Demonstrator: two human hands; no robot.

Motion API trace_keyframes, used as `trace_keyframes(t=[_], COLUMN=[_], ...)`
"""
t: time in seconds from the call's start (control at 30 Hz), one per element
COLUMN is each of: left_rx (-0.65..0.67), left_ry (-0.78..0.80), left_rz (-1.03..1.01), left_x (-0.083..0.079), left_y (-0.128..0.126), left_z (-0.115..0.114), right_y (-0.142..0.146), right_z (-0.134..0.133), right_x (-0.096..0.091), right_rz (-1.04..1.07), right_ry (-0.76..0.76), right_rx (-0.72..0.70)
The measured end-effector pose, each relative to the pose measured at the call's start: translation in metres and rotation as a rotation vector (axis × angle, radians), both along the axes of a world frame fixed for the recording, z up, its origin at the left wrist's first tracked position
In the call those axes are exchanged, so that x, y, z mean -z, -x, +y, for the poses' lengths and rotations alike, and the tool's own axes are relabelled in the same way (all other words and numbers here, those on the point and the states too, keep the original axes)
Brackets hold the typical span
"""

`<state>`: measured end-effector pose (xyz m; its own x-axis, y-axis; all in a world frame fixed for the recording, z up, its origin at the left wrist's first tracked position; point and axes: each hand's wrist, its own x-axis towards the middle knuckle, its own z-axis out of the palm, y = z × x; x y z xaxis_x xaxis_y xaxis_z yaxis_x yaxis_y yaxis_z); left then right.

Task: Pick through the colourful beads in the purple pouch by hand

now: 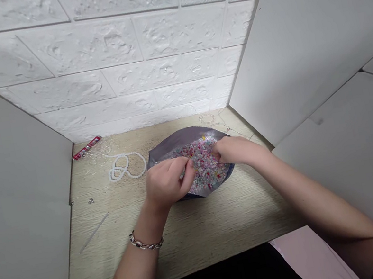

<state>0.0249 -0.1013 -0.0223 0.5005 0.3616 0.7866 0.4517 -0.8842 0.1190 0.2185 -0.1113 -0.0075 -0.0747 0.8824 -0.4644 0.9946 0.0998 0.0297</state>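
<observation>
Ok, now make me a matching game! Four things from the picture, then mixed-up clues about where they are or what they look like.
Things:
1. Bead string
2. Bracelet
3. Packet strip
4. Right hand

Clues:
A. Around the left wrist
B. Fingers down in the open bag of colourful beads
C. Red, at the far left corner of the table
D. White, lying in loops

Right pairs: 1-D, 2-A, 3-C, 4-B
</observation>
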Motion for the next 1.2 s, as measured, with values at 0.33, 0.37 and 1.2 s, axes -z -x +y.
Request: trace_keyframes(t=[0.33, 0.37, 1.2], left_rx=[-0.004, -0.008, -0.003], left_ry=[0.006, 0.004, 0.014], left_rz=[0.008, 0.009, 0.047], left_x=[-0.001, -0.001, 0.001], left_y=[0.000, 0.000, 0.000], left_z=[0.000, 0.000, 0.000], right_y=[0.003, 0.002, -0.007], right_z=[-0.008, -0.008, -0.001], right_x=[-0.001, -0.001, 0.000], right_rz=[-0.023, -0.019, 0.052], right_ry=[-0.029, -0.026, 0.025], right_rx=[-0.019, -0.020, -0.072])
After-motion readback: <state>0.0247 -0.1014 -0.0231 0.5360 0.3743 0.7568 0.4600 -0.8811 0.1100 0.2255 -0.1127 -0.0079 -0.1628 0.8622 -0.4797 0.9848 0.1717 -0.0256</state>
